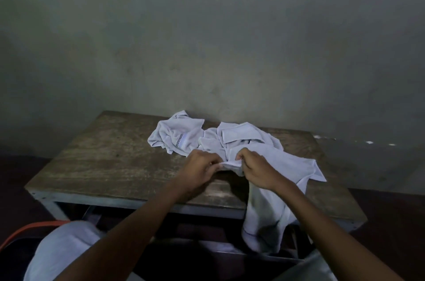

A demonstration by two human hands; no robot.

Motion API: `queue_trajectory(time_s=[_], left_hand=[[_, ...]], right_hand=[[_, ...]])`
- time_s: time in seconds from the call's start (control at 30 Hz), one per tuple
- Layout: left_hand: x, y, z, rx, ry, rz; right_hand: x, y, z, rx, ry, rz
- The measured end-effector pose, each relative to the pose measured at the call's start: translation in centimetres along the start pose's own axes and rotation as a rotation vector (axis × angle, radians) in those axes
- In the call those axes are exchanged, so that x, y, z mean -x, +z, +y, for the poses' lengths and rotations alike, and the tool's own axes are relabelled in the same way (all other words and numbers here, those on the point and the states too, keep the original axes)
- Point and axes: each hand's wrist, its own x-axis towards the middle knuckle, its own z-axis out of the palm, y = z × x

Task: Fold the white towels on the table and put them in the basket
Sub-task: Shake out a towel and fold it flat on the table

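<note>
White towel [271, 188] between both hands

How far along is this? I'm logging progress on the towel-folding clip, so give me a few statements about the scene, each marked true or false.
1. The left hand and the right hand both pinch the same white towel. True.
2. That towel lies wholly flat on the table. False: part of it hangs down over the table's near edge.
3. A towel with a patterned band lies crumpled near the table's far edge. True.
4. The towels behind the hands are neatly folded in a stack. False: the pile there is crumpled and unfolded.
</note>
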Motion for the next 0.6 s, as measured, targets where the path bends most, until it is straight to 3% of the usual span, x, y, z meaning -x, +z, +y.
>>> queue_trajectory(time_s=[0.17,0.33,0.47,0.6], left_hand=[[-7.4,-6.3,1.4,-0.055,0.022,0.051],[-13.2,-11.3,2.9,-0.105,0.039,0.118],[-14.7,-11.9,2.3,-0.039,-0.024,0.119],[-13.3,-10.2,1.3,0.095,-0.114,0.097]], right_hand=[[-3.8,-7.7,-2.0,-0.086,0.012,0.119],[-6.7,-14.0,-4.0,-0.004,-0.029,0.17],[-8.1,-17.5,-5.4,0.01,-0.066,0.289],[-8.1,-18.5,-5.9,0.042,-0.061,0.265]])
